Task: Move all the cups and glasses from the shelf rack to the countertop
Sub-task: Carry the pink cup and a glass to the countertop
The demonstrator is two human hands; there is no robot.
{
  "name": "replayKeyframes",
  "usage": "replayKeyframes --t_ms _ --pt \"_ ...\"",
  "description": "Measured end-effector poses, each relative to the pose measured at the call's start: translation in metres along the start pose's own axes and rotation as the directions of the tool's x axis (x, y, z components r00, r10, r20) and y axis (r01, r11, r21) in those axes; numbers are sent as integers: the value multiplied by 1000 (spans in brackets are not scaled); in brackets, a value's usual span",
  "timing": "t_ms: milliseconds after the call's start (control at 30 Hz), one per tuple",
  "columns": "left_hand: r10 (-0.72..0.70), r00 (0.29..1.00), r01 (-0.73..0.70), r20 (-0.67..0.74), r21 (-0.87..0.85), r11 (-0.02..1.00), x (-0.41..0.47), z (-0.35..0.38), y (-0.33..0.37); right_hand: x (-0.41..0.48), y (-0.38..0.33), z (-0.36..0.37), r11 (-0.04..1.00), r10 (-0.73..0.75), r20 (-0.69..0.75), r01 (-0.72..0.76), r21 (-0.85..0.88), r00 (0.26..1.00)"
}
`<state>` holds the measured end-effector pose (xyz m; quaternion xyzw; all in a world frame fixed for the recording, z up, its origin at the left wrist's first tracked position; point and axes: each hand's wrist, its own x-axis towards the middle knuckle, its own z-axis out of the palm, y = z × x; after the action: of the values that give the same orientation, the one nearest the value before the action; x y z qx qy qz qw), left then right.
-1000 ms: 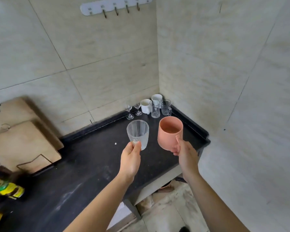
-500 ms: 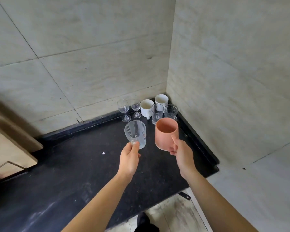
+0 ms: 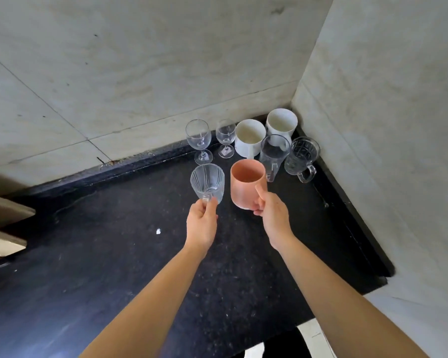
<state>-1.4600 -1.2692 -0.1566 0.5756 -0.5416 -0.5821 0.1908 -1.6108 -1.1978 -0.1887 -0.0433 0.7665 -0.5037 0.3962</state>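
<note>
A ribbed clear glass (image 3: 207,183) and a pink cup (image 3: 247,186) are sitting upright, side by side and slightly apart, over the black table (image 3: 114,254). Whether their bases are touching it, I cannot tell. The left hand (image 3: 201,223) is pinching the glass near its base, while the right hand (image 3: 273,217) is clasping the cup's lower side, its fingers (image 3: 260,192) curling round it. Just behind them, in the corner, two wine glasses (image 3: 198,139), two white mugs (image 3: 250,136), a tall glass (image 3: 273,153) and a handled glass mug (image 3: 301,156) are standing close together.

Ribbed glass (image 3: 207,182) beside pink cup (image 3: 247,186) (both held).
</note>
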Motion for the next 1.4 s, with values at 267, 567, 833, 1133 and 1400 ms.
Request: replayKeyframes --t_ms 267,567,833,1133,1400 --pt "-143 984 136 -107 -71 988 51 20 -15 53 -8 38 1000 -17 70 18 -15 997" --pt "-142 979 138 -143 -38 990 67 36 -17 64 -5 40 989 -104 161 119 -88 982" --pt "-94 988 102 -126 60 993 65 39 -11 65 -8 30 937 -161 211 216 -275 964" --pt "24 980 59 -199 398 915 46 -8 27 39 -46 10 760 -364 184 405 -509 913" --pt "718 649 -159 -251 878 451 -21 -110 145 -20 -196 25 236 -857 361 902 -361 369"
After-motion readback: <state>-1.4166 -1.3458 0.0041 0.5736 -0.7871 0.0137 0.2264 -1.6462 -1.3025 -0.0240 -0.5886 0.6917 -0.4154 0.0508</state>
